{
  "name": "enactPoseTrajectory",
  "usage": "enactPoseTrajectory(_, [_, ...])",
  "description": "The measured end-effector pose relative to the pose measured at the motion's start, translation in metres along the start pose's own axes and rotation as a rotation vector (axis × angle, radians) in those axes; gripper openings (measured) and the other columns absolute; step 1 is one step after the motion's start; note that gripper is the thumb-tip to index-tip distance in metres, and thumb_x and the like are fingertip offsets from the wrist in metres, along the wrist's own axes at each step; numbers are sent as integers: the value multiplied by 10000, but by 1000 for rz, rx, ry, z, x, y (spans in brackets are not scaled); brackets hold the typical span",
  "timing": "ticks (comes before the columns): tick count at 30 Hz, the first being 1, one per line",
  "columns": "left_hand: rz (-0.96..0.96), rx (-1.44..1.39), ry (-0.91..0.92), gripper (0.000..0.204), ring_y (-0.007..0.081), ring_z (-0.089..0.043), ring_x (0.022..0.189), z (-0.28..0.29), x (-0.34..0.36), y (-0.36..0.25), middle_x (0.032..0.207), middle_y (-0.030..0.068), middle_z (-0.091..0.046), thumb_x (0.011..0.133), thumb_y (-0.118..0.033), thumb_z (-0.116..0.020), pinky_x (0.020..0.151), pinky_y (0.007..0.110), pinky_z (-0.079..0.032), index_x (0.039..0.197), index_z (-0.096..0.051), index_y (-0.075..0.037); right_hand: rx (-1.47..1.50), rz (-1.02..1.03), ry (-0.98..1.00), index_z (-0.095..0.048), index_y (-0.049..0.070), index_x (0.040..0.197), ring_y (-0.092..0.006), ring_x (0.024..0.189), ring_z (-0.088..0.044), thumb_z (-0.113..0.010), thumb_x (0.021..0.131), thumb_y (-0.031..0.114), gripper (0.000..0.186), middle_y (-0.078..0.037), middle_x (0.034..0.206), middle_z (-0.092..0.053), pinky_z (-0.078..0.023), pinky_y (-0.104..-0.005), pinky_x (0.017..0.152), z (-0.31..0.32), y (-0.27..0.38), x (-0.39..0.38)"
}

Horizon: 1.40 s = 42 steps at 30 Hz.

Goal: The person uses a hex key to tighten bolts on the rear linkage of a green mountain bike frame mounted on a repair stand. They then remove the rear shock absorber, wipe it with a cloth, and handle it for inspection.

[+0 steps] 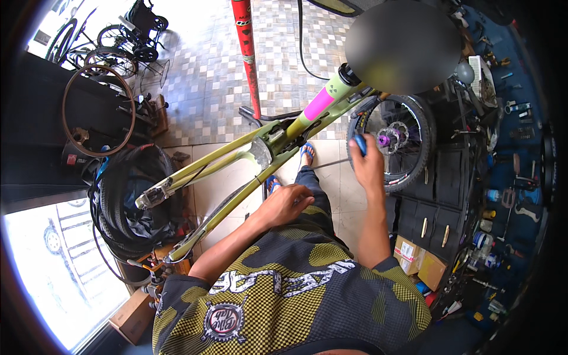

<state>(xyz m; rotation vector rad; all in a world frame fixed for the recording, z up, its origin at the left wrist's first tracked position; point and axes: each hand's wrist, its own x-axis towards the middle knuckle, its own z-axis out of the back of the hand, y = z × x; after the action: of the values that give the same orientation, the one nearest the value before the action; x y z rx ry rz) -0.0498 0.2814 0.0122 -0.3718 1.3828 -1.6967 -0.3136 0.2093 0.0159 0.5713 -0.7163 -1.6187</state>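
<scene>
An olive-green bicycle frame (269, 139) with a pink band and no wheels fitted lies diagonally before me beside a red stand post (242, 35). My right hand (367, 157), right of the frame, is closed on the blue handle (360, 143) of a tool whose thin metal shaft (331, 163) points left, under or toward the frame. My left hand (289, 202) is below the frame, in front of my body, with curled fingers; what they hold, if anything, is hidden. A loose wheel (417, 142) with a purple hub stands behind my right hand.
Tires (121, 216) hang at left below a bare rim (70, 109); bicycles (121, 56) stand at back left. Cardboard boxes (432, 272) sit at lower right beside a tool wall (520, 154). My feet (306, 152) are on the tiled floor (222, 210). A blurred patch covers the upper right.
</scene>
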Motion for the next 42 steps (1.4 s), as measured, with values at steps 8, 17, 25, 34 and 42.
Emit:
enactPoseTrajectory(8, [157,-1026,15,546,257,-699,1115,-22,51,-2,1268,144,-695,1139,-453,-445,934,425,-571,1472,-544,-31,712,-4,-26,-475,28,1237,-139,952,-609,-592,1103,196,244,-60,1037,-613,-522,-305,843,-17,-2,-62])
enactPoseTrajectory(17, [221,-1379,-221,464,246,-671,1072,-23,84,30,1127,103,-707,1165,-436,-337,962,461,-528,1290,-602,-77,628,219,-26,-468,21,1197,-252,1113,-652,-554,1108,154,182,-126,1130,-578,-510,-366,970,-85,7,-73])
enactPoseTrajectory(25, [200,-1447,-303,479,199,-645,922,-34,93,51,986,65,-685,1167,-451,-314,868,388,-534,1242,-608,-80,337,486,14,-569,29,1084,-353,1115,-635,-695,1013,166,199,-178,1162,-595,-496,-454,1022,-84,2,-72])
enactPoseTrajectory(34, [179,-1435,-315,552,205,-644,924,-34,94,50,1102,103,-702,1168,-466,-278,845,379,-545,1287,-606,-38,441,268,189,-645,12,756,-206,742,-635,-747,958,245,325,-58,753,-628,-503,-342,699,-71,25,-47])
enactPoseTrajectory(42, [210,-1416,-320,514,209,-647,989,-29,84,40,1141,103,-705,1173,-444,-293,906,370,-509,1270,-633,-70,867,-109,390,-581,77,709,-47,579,-429,-647,1048,173,358,44,646,-507,-346,-257,547,-82,20,-52])
